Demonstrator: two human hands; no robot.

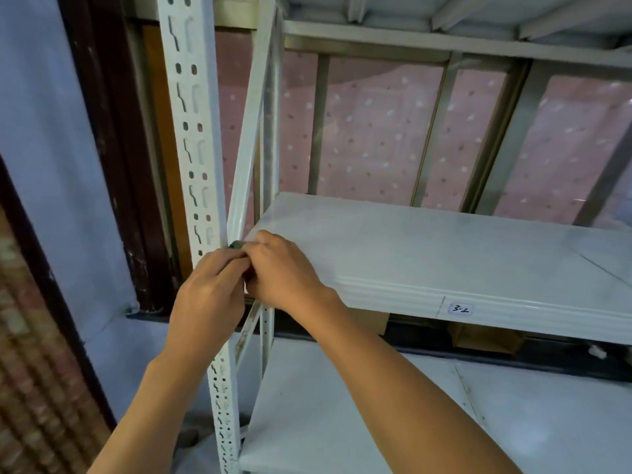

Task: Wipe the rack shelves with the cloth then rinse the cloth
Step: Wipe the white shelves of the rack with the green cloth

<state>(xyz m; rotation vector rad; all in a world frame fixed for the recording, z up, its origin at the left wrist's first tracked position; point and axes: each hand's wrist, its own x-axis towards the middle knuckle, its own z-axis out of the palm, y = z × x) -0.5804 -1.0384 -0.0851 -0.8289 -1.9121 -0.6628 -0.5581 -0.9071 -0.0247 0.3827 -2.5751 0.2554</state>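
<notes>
Together, left hand and right hand pinch one dark cloth beside the rack post, among three shelves.

Post is standing left of middle shelf; lower shelf is lying beneath, window behind; left hand and right hand are pinching cloth at its front-left corner.

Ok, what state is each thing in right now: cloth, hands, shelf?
cloth: bunched small, mostly hidden between both hands, at the rack post.
left hand: fingers curled on the cloth.
right hand: fingers curled on the cloth.
middle shelf: faint smears on top, label on front edge.
</notes>
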